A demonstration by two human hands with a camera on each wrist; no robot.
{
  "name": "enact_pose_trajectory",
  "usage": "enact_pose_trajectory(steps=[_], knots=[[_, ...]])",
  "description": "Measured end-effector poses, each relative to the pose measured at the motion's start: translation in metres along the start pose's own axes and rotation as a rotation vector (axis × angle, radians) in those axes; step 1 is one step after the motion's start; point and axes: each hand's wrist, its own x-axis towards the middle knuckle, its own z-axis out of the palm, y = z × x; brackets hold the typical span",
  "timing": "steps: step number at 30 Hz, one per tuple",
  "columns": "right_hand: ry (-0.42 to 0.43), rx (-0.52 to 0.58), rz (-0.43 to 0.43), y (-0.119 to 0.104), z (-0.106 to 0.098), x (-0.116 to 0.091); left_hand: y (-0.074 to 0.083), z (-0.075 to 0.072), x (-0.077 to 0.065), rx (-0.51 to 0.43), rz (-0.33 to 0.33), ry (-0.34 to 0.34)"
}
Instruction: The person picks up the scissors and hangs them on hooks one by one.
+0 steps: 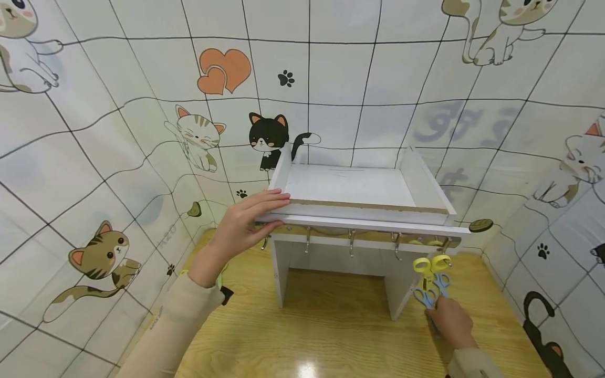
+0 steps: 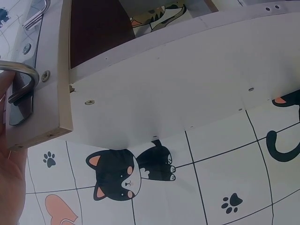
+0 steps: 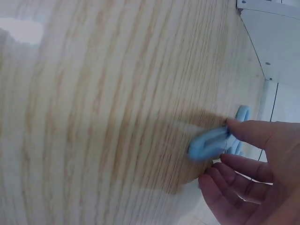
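Note:
A small white shelf [image 1: 350, 186] with raised sides stands against the wall, a row of metal hooks [image 1: 351, 244] along its front rail. My left hand [image 1: 243, 223] grips its left front corner, fingers on top and thumb below; in the left wrist view a hook [image 2: 30, 75] shows close to that hand. At the right end, scissors with yellow handles [image 1: 428, 274] hang by the last hook. Just beneath them my right hand [image 1: 451, 321] pinches scissors with blue handles [image 3: 206, 149], handles uppermost. Their blades are mostly hidden by the hand.
The shelf's side panels [image 1: 280, 273] stand on a wood-grain tabletop [image 1: 307, 336]. A white sheet printed with cats and grid lines [image 1: 350, 68] surrounds it at the back and sides. Something dark and yellow-green [image 1: 226, 294] shows by the left wrist.

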Motion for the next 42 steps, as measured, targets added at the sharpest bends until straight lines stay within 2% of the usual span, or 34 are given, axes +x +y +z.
enact_pose_trajectory(steps=[5, 12, 19, 32, 37, 42], knots=[[0.025, 0.007, -0.007, -0.001, -0.002, 0.001, 0.000, 0.001, 0.001, 0.005, -0.003, 0.001], [0.011, 0.010, 0.013, -0.001, -0.006, 0.001, 0.000, 0.002, 0.003, -0.002, 0.002, 0.008], [0.043, 0.005, -0.041, 0.007, -0.018, -0.006, 0.000, 0.003, 0.003, -0.005, -0.003, 0.006], [0.113, 0.022, -0.060, 0.011, -0.063, -0.013, -0.001, 0.003, 0.000, -0.002, -0.019, 0.001], [0.201, 0.038, -0.123, 0.007, -0.083, -0.019, -0.001, 0.003, 0.000, 0.004, -0.010, 0.006], [0.274, 0.043, -0.114, -0.001, -0.102, -0.029, -0.001, 0.001, 0.001, 0.009, -0.006, 0.009]])
